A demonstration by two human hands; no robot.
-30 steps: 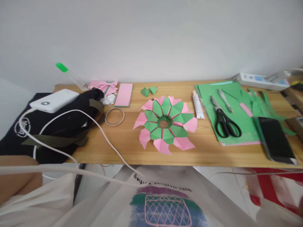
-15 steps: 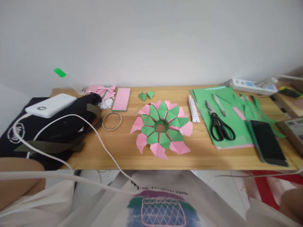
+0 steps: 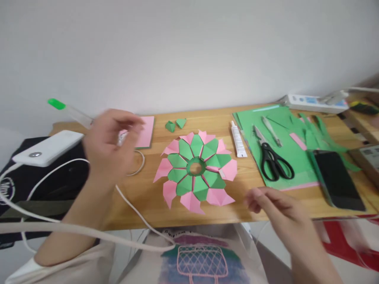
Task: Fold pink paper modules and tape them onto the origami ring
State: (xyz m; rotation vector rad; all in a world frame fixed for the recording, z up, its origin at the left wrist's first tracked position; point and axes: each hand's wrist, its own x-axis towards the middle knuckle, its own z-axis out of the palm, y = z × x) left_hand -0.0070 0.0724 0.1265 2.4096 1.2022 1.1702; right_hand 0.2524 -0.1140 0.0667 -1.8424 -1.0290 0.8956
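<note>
A round flower of folded green and pink paper lies on the wooden table, with a hole at its centre. To its upper left, my left hand is raised in front of a pink card; its fingers are curled and apart, holding nothing, and slightly blurred. My right hand hovers at the front edge, to the right of the flower, its fingers curled together. Whether it holds anything is hidden. Two small green folded pieces rest behind the flower. A white glue tube lies to its right.
Black scissors and a cutter lie on green sheets at right, beside a phone. A power strip stands behind. At left are a power bank on a black bag, a white cable and a ring.
Both my hands have come up into view, the left over the back left of the table, the right near the front edge. The view has shifted slightly.
</note>
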